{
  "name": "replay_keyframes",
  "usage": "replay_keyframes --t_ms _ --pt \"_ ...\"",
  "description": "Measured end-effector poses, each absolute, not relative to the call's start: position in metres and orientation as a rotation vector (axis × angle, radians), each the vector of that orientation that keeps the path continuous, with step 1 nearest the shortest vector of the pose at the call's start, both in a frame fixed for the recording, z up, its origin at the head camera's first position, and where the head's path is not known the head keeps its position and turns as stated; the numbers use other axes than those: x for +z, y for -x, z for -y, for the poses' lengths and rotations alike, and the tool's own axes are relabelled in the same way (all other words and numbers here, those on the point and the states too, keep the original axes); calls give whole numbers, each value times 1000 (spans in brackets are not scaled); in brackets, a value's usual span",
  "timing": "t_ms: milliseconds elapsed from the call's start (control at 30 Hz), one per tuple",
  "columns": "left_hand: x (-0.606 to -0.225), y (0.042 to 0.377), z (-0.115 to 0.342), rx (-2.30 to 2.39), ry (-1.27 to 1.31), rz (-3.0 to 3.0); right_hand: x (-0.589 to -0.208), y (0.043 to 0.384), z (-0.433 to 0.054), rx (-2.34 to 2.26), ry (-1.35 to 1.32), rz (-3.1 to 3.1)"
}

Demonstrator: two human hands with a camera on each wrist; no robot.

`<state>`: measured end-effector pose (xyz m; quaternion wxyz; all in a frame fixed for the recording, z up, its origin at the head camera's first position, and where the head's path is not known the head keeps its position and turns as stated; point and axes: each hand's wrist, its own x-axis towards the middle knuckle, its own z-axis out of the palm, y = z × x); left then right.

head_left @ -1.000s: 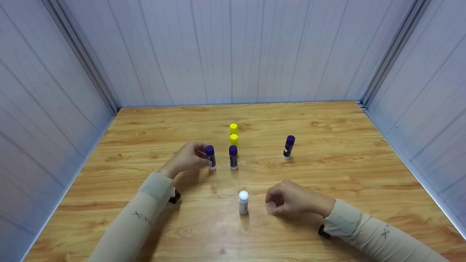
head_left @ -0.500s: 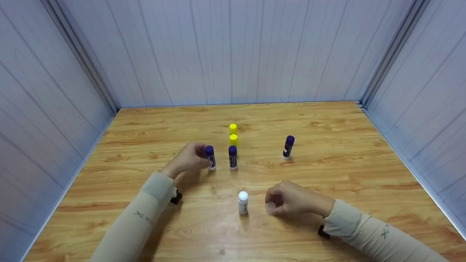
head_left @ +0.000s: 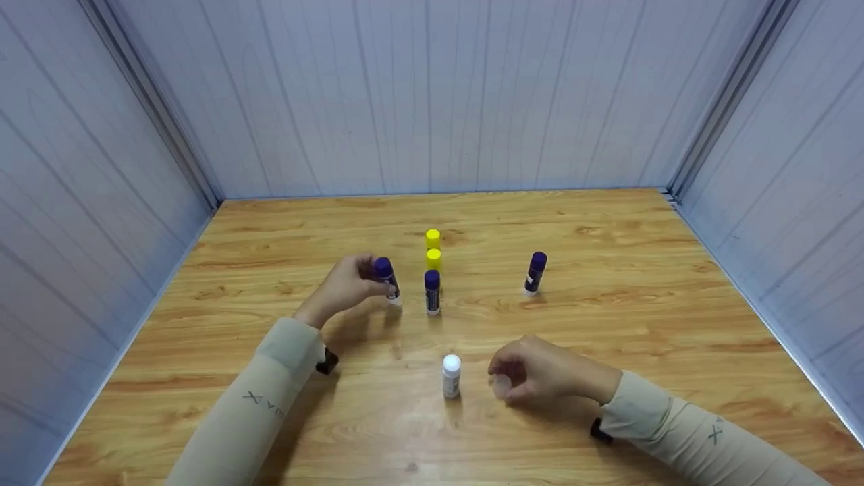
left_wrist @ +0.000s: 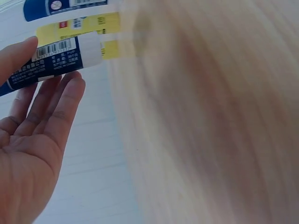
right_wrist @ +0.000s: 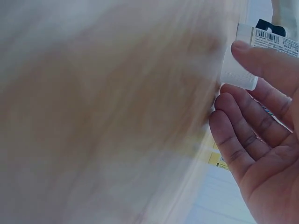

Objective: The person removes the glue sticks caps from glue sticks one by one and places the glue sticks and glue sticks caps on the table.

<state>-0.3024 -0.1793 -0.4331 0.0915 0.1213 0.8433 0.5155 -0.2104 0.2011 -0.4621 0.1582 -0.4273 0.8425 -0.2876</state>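
Observation:
My left hand (head_left: 345,287) grips a purple-capped glue stick (head_left: 384,268) between thumb and fingers, a little off the table and slightly tilted. In the left wrist view its dark blue barcode label and white base (left_wrist: 89,49) show. Just right of it stands another purple-capped glue stick (head_left: 433,293). My right hand (head_left: 540,368) is low over the table and pinches a small translucent cap (head_left: 501,386); ribbing on the cap (right_wrist: 237,74) is visible in the right wrist view. A white glue stick (head_left: 451,376) stands upright to the left of that hand.
Two yellow-capped glue sticks (head_left: 433,259) stand in line behind the middle purple one, partly hidden by it. One more purple-capped glue stick (head_left: 536,273) stands farther right. Pale panels (head_left: 445,94) wall in the wooden table (head_left: 607,236) at the back and sides.
My left hand has lifted its purple-capped glue stick slightly off the table, tilting its cap a little to the left. The right hand has barely moved.

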Motion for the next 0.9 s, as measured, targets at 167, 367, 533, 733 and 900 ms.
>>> replay_keyframes --t_ms 167,367,533,733,900 --pt "-423 301 180 1655 -372 -2487 -448 211 -204 -799 1172 -2439" --pt "-410 298 178 1732 -409 -2514 -423 215 -207 -841 1216 -2513" --pt "-401 297 173 1803 -428 -2503 -405 220 -208 -853 1273 -2614" --pt "-395 292 163 1883 -496 -2504 -386 230 -208 -949 1296 -2699" --pt "-390 288 151 1904 -559 -2517 -377 239 -205 -1047 1241 -2778"
